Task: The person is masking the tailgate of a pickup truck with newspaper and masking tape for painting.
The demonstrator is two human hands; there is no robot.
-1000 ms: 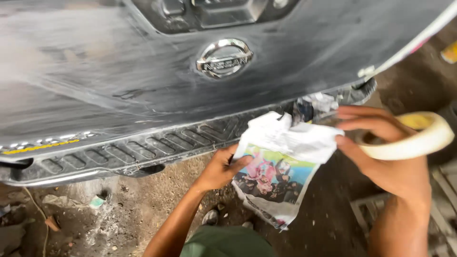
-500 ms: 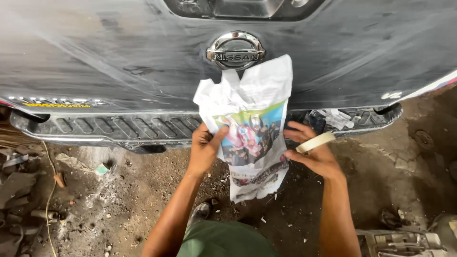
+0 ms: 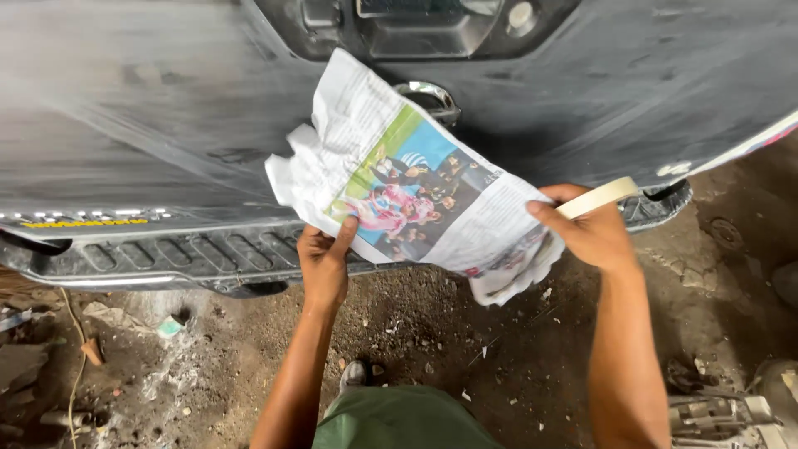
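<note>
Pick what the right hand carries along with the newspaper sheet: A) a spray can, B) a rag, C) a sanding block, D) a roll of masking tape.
D: the right hand pinches the edge of the newspaper sheet with a pale roll of masking tape looped over its fingers.

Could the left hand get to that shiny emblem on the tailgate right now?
Probably not directly: the left hand grips the lower edge of the newspaper sheet, and that sheet lies over most of the emblem, between it and the hand.

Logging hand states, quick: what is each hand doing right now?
Left hand: closed, gripping the crumpled printed newspaper sheet.
Right hand: closed on the same sheet, with a cream masking tape roll.
</note>
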